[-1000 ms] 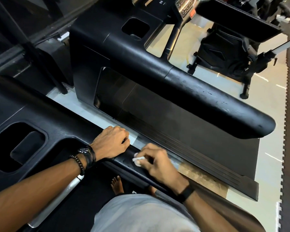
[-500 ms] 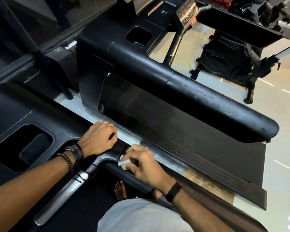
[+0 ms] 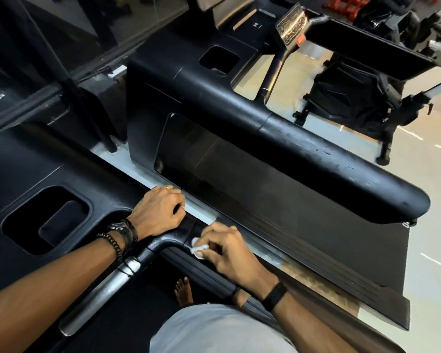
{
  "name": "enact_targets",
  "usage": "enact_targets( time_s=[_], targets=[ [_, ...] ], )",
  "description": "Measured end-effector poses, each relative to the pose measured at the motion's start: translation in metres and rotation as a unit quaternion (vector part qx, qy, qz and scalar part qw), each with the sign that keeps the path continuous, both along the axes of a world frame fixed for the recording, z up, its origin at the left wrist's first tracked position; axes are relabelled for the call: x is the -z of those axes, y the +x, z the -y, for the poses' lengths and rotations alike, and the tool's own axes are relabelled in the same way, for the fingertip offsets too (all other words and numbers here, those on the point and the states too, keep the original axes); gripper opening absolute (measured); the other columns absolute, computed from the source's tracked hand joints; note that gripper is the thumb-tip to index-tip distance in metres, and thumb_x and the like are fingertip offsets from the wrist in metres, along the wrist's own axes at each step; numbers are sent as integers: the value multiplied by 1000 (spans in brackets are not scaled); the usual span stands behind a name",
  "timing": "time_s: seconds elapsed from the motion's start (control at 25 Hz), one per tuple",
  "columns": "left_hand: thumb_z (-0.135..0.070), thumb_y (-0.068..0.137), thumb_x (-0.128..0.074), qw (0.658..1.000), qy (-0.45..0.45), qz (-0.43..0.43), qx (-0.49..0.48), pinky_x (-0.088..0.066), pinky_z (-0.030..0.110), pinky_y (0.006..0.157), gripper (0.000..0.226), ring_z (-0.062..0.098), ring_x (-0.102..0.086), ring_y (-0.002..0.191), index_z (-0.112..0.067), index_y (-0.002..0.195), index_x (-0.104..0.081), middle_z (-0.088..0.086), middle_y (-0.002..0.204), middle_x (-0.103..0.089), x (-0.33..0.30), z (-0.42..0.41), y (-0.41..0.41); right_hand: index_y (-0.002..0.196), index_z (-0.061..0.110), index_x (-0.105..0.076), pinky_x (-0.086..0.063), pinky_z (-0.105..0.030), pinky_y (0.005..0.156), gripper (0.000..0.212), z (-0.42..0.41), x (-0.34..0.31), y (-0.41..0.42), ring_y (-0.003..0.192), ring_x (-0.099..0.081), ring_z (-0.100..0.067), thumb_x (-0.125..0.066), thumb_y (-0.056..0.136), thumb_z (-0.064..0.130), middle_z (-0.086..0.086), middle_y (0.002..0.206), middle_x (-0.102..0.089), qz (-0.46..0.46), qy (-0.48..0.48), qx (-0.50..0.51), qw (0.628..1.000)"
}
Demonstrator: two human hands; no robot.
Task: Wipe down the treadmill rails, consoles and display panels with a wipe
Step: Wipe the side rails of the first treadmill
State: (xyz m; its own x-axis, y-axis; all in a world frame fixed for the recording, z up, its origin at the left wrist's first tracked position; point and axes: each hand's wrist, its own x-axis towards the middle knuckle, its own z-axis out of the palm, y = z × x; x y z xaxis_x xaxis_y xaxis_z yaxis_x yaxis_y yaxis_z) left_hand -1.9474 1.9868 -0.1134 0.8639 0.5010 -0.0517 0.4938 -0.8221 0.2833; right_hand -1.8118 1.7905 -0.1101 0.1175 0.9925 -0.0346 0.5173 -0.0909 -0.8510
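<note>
The small crumpled white wipe (image 3: pixel 197 247) is pinched in the right hand (image 3: pixel 227 253) against the black padded treadmill rail (image 3: pixel 186 231), which runs lower right; left hand (image 3: pixel 159 212) curls over the rail beside it, a neighbouring black treadmill's rail (image 3: pixel 316 159) alongside

Left wrist (image 3: pixel 117 234) — black watch, bead bracelet, right wrist (image 3: pixel 274 296) black band (bare feet)

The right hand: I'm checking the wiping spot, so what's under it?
Under the right hand a crumpled white wipe is pinched against the black treadmill rail. Most of the wipe and the rail directly beneath the palm are covered.
</note>
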Motion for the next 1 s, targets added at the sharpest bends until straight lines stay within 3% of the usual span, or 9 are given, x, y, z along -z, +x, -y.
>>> enact_targets(
  time_s=[0.16, 0.24, 0.32, 0.44, 0.64, 0.76, 0.88, 1.0],
  targets=[
    [-24, 89, -58, 1000, 5, 16, -6, -39, 27, 88, 16, 17, -57, 80, -17, 78, -68, -9, 78, -64, 1, 2, 1, 87, 23, -77, -50, -40, 83, 5, 11, 1, 19, 85, -64, -11, -78, 87, 18, 12, 93, -66, -50, -34, 58, 996],
    [-22, 88, -60, 1000, 4, 21, -5, -42, 30, 85, 14, 17, -55, 79, -17, 77, -67, -9, 77, -63, -1, 3, 1, 86, 18, -76, -51, -38, 80, 3, -12, 1, 12, 83, -62, -10, -77, 87, 16, 8, 92, -65, -33, -22, 39, 998],
    [-22, 86, -62, 1000, 1, 26, 0, -46, 34, 81, 13, 16, -54, 77, -18, 75, -65, -9, 76, -62, -2, 3, 2, 87, 14, -75, -46, -28, 74, 2, -26, -1, -6, 77, -58, -6, -77, 87, 14, 6, 93, -63, -9, 4, 5, 1000],
    [-24, 85, -59, 1000, 1, 22, -5, -46, 33, 81, 14, 17, -55, 78, -19, 74, -65, -9, 76, -62, -1, 3, 3, 89, 20, -75, -38, -27, 80, 3, -10, 1, -9, 75, -54, -4, -78, 87, 19, 11, 96, -61, 2, 9, -24, 1000],
    [-22, 85, -60, 999, 6, 36, -11, -39, 26, 84, 14, 17, -56, 77, -17, 73, -66, -12, 73, -58, 1, 4, 3, 89, 17, -80, -48, -28, 74, 6, -3, 3, 23, 74, -58, -7, -80, 84, 15, 12, 87, -65, -67, -26, 66, 995],
    [-23, 85, -59, 999, 11, 36, -3, -40, 28, 81, 14, 16, -54, 75, -19, 73, -64, -12, 72, -55, 0, 5, 4, 89, 14, -79, -50, -35, 76, 4, -31, 2, 9, 75, -57, -8, -79, 85, 13, 7, 87, -63, -38, -21, 43, 998],
    [-25, 85, -58, 999, 3, 36, 0, -32, 22, 85, 15, 15, -51, 73, -21, 71, -61, -13, 71, -51, 0, 4, 3, 90, 16, -78, -50, -32, 72, 6, -19, 1, -1, 75, -58, -13, -80, 85, 15, 3, 92, -64, -48, -6, 9, 999],
    [-26, 86, -55, 999, 6, 37, -3, -34, 22, 89, 15, 12, -50, 75, -21, 73, -62, -15, 74, -52, 2, 4, 3, 89, 21, -80, -49, -28, 73, 7, 10, 4, 21, 77, -61, -17, -81, 83, 18, 6, 91, -68, -104, -14, 54, 993]
  ],
)
